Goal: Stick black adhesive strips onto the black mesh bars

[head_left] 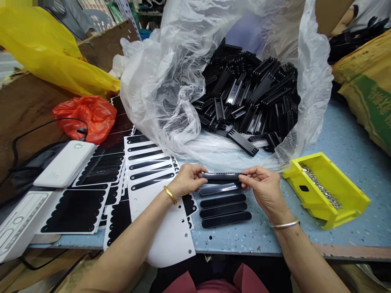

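Between my two hands I hold a black strip [222, 176] level, one end pinched in each. My left hand [190, 179], with a gold bangle at the wrist, grips its left end. At its right end are the closed fingertips of my right hand [259, 183], which has a silver bangle. Several similar black strips [224, 201] lie in a stack of rows on the table just below. Beside my left forearm lies a white backing sheet [159, 219] with black rounded stickers [149, 163] on its upper part.
A large clear plastic bag [171, 81] full of black plastic parts [244, 93] stands behind my hands. To the right is a yellow bin [305, 195] with small metal pieces. More sticker sheets [75, 209], a white power bank [65, 165] and a red bag [85, 116] are left.
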The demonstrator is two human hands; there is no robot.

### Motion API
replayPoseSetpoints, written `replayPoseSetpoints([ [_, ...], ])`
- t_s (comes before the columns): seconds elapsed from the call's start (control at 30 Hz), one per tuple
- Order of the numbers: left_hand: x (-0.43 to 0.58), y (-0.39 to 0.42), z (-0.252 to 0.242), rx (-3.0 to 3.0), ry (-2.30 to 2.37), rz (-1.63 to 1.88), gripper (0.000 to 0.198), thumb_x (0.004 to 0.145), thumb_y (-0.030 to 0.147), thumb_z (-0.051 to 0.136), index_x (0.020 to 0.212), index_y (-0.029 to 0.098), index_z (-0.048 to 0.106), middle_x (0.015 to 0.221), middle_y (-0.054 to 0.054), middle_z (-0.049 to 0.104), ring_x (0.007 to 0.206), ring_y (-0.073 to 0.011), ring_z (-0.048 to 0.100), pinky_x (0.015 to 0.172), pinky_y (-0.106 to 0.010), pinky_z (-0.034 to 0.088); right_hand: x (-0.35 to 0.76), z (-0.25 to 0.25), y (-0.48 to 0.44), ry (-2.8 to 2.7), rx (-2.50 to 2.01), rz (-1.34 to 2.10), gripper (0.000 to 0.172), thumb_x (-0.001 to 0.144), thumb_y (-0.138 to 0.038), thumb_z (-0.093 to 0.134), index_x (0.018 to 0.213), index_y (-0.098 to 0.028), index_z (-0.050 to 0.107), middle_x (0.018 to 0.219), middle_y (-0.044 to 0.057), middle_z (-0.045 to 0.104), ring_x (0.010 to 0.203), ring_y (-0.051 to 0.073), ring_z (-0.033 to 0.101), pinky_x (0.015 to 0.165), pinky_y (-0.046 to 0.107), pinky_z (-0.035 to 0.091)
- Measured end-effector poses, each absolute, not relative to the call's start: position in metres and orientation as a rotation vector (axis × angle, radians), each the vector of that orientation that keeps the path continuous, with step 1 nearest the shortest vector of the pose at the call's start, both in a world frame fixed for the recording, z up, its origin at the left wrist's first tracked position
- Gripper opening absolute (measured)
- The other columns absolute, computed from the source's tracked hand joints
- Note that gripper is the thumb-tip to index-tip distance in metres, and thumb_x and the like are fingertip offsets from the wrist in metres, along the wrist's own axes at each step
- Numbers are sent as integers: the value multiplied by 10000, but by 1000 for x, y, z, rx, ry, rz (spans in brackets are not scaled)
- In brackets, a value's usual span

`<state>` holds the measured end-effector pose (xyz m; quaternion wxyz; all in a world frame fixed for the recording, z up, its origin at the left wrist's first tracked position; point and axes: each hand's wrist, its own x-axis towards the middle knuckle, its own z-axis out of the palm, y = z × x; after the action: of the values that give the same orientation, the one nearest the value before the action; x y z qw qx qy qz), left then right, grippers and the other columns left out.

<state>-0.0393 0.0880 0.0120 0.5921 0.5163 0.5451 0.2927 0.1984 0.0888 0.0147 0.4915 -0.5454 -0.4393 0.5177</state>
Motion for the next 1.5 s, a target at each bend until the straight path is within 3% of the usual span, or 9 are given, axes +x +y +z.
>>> replayPoseSetpoints([
  [0.77,-43,89,12,1217,1252,671,221,677,190,692,884,114,671,556,30,595,453,-110,603,418,-174,427,199,12,90,-1088,-1360,1199,233,563,-276,869,690,-167,706,494,-8,632,404,114,571,370,207,440],
  [1.0,-42,90,18,1252,1299,666,239,797,346,613,791,113,668,540,-5,605,441,-103,605,364,-136,376,198,14,91,-1109,-1349,1198,256,563,-307,872,690,-167,700,509,-5,638,414,123,582,386,224,472],
  [1.17,-36,88,9,1244,1358,728,173,760,293,653,753,120,657,458,38,530,388,-91,570,337,-126,357,198,13,91,-1068,-1355,1227,239,552,-269,870,687,-160,706,511,-12,629,414,111,574,387,208,454],
  [1.5,-34,88,11,1142,1358,784,186,710,300,705,701,120,659,434,42,529,382,-92,570,339,-133,409,196,30,86,-1180,-1339,1127,154,589,-250,841,664,-187,722,521,-9,640,419,120,562,402,239,464],
])
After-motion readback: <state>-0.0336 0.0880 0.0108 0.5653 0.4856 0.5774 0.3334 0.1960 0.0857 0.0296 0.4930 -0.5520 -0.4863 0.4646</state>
